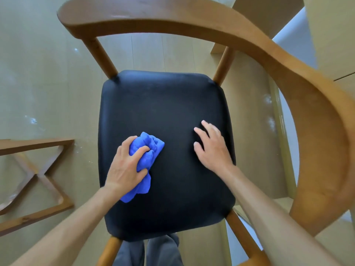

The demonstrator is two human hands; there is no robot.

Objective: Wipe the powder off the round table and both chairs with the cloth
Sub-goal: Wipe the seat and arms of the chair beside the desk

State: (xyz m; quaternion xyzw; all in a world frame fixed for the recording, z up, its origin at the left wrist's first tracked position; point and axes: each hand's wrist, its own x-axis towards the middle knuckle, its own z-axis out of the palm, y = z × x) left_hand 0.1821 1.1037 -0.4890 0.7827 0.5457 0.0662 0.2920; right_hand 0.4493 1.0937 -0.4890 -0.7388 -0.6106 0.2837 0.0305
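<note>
Trousers: grey trouser legs (148, 250) at 6 o'clock, below the seat's near edge.
Left grip: left hand (126, 166) clamped on the bunched blue cloth (148, 150), pressed to the seat at 8 o'clock.
Right grip: right hand (211, 146) fingers apart, flat on the seat at 3 o'clock.
Seat: black padded seat (165, 104) of the wooden armchair (299, 89).
Far: curved backrest rail, 12 to 4 o'clock.
Floor: X-shaped wooden frame (38, 175) at 9 o'clock.

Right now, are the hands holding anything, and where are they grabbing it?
The left hand grips the bunched blue cloth around its middle, pressing it on the black chair seat. The right hand holds nothing; it rests open on the seat.
</note>
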